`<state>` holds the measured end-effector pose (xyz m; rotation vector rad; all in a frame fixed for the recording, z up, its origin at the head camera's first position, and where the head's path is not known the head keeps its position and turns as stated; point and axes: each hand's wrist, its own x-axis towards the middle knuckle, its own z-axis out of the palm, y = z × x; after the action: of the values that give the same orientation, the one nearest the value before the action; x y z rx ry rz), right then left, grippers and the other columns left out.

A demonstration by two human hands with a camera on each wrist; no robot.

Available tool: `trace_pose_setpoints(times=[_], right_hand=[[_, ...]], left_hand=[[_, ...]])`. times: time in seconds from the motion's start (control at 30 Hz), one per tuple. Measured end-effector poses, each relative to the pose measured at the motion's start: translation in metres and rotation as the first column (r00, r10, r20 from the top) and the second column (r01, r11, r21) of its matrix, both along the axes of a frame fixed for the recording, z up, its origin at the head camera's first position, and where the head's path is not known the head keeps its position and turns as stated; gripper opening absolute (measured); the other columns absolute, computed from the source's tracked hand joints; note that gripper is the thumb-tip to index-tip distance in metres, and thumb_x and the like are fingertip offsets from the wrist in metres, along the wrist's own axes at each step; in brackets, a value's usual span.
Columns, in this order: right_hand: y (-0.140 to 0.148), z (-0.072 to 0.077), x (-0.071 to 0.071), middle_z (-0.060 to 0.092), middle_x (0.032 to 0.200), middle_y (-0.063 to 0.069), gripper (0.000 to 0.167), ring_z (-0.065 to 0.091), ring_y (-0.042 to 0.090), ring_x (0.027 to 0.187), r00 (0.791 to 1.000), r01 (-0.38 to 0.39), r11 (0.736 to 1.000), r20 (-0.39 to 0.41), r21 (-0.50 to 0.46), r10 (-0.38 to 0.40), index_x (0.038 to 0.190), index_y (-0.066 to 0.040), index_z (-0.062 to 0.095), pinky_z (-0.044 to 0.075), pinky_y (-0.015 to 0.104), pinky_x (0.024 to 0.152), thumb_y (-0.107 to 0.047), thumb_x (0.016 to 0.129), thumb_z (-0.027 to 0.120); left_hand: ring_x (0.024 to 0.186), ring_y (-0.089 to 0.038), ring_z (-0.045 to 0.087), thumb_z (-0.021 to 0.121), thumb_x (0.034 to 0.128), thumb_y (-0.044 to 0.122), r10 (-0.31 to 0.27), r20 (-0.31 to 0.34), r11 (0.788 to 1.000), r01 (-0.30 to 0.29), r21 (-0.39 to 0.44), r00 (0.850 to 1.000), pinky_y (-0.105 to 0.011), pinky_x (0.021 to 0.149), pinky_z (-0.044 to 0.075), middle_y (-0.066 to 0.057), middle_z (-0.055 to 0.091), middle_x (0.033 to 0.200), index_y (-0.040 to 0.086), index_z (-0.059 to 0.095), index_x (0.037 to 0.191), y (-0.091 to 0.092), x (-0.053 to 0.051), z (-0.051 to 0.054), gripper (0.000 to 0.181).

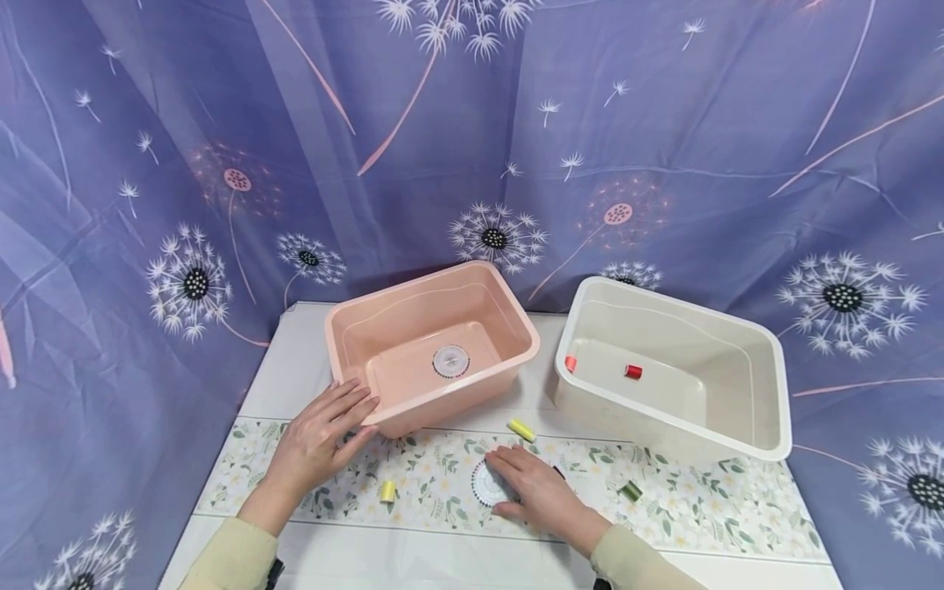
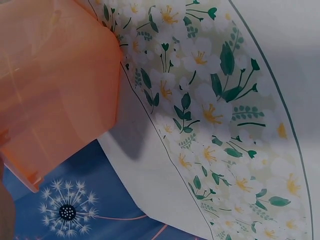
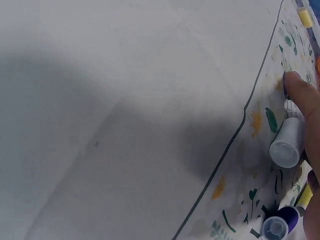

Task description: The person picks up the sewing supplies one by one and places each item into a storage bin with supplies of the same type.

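Note:
My left hand (image 1: 317, 438) rests on the near left corner of a pink plastic bin (image 1: 442, 407), fingers over the rim and thumb by the outer front wall. Inside that bin lies a round pin wheel (image 1: 451, 360). On the table, my right hand (image 1: 537, 490) touches a second pin wheel (image 1: 488, 485) with its fingers laid over the right part, which they hide. Beside the right hand, a white spool (image 3: 286, 145) and a purple spool (image 3: 280, 225) show in the right wrist view; the hand mostly covers them in the head view.
A cream bin (image 1: 671, 434) at the right contains a red thread spool (image 1: 633, 372) and a coral spool (image 1: 571, 364). On the floral table strip lie a yellow spool (image 1: 388, 492), another yellow spool (image 1: 522, 430) and a green spool (image 1: 630, 491). A blue dandelion curtain (image 1: 413, 205) hangs behind.

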<state>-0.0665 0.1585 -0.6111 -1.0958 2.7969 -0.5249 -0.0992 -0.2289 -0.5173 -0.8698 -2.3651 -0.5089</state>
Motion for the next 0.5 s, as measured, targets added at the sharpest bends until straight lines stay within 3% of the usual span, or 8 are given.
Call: trace_pose_setpoints(times=[0.17,0.4,0.5], right_hand=[[0.0006,-0.0001,-0.0032,0.065,0.145,0.013,0.078,0.062,0.031,0.136,0.992,-0.060,0.998,-0.108,0.008,0.061,0.148,-0.004,0.061,0.047,0.047,0.120,-0.048,0.089,0.086],[-0.0007,-0.0015,-0.0046,0.067,0.142,0.015,0.074,0.065,0.031,0.132,0.986,-0.088,0.995,-0.142,0.038,0.092,0.146,-0.002,0.062,0.054,0.045,0.113,-0.043,0.090,0.087],[-0.0011,-0.0012,-0.0053,0.068,0.140,0.015,0.074,0.066,0.031,0.130,0.984,-0.091,0.995,-0.152,0.039,0.096,0.145,-0.002,0.063,0.055,0.045,0.110,-0.042,0.088,0.088]], left_hand=[[0.128,-0.039,0.067,0.053,0.1110,0.051,0.003,0.012,1.000,-0.003,-0.001,1.000,-0.057,0.115,0.048,-0.016,0.076,0.129,0.008,0.078,0.130,0.0001,0.0001,0.0012,0.053],[0.125,-0.039,0.068,0.054,0.1103,0.052,-0.009,-0.016,1.000,0.009,0.019,1.000,-0.036,0.130,0.031,-0.014,0.077,0.127,0.009,0.079,0.128,-0.0006,-0.0011,-0.0025,0.053],[0.125,-0.039,0.068,0.054,0.1106,0.052,-0.007,-0.007,1.000,0.007,0.017,1.000,-0.033,0.132,0.026,-0.015,0.076,0.128,0.009,0.078,0.129,-0.0001,-0.0006,-0.0014,0.053]])
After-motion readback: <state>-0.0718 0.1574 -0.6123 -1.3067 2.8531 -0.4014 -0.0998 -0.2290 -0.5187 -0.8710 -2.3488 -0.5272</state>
